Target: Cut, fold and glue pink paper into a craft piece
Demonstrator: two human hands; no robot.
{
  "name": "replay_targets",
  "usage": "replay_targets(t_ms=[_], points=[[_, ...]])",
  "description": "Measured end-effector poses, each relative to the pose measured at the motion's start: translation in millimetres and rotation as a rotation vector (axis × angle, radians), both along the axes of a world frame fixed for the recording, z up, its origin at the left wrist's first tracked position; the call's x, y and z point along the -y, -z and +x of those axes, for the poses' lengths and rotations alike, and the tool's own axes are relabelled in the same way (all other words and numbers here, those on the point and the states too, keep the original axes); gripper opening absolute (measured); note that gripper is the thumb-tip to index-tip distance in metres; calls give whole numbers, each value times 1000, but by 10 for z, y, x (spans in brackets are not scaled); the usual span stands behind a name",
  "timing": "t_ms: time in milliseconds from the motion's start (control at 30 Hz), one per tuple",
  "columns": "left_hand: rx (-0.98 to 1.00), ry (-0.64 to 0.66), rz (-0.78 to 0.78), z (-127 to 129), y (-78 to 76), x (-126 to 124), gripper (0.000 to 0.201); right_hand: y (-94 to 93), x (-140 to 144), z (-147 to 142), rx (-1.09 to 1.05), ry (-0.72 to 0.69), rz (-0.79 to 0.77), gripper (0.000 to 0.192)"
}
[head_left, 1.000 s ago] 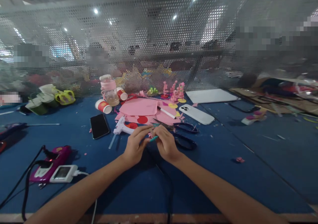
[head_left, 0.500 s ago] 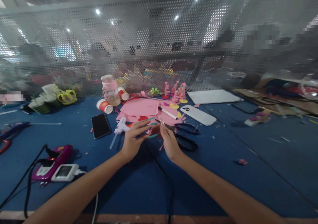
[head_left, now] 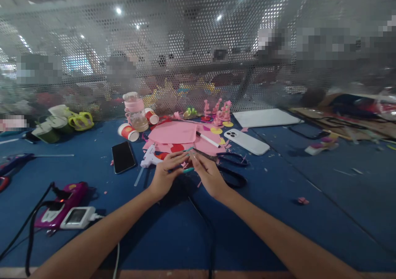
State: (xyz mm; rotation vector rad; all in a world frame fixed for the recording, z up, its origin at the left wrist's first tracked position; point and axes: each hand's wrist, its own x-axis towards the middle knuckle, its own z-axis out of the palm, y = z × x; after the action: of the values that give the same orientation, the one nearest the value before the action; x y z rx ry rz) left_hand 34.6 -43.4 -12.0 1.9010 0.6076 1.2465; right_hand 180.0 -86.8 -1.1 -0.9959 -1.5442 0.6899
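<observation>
A thin teal stick (head_left: 188, 170) sits pinched between both hands just above the blue worktop (head_left: 278, 196), in front of the pink paper sheets (head_left: 175, 133). The left hand (head_left: 165, 175) curls its fingers closed around one end; the right hand (head_left: 208, 175) grips the other with fingertips together. I count two phones, one black (head_left: 123, 157) and one white (head_left: 246, 142), two red paper cups (head_left: 128, 132) and one pair of black scissors (head_left: 230, 169). Half a second ago the fingers were spread apart; now they have drawn together.
</observation>
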Motion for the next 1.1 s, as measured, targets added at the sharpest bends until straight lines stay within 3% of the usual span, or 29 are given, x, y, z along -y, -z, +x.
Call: replay_targets(t_ms=[200,300,433,733,933,1100], points=[[18,73,-82,5,-1,28,30,14,-4,40,156,39,177,20],[2,74,-87,16,0,64,25,29,-4,39,248,52,339,14],[10,97,-84,44,9,108,23,11,12,42,404,87,513,17],[-19,69,-64,74,-17,161,26,8,17,43,603,281,628,24],[4,76,-135,85,-22,157,28,10,-23,71,714,287,690,24],[-73,-142,-111,16,-15,40,26,16,-95,126,779,413,569,30]])
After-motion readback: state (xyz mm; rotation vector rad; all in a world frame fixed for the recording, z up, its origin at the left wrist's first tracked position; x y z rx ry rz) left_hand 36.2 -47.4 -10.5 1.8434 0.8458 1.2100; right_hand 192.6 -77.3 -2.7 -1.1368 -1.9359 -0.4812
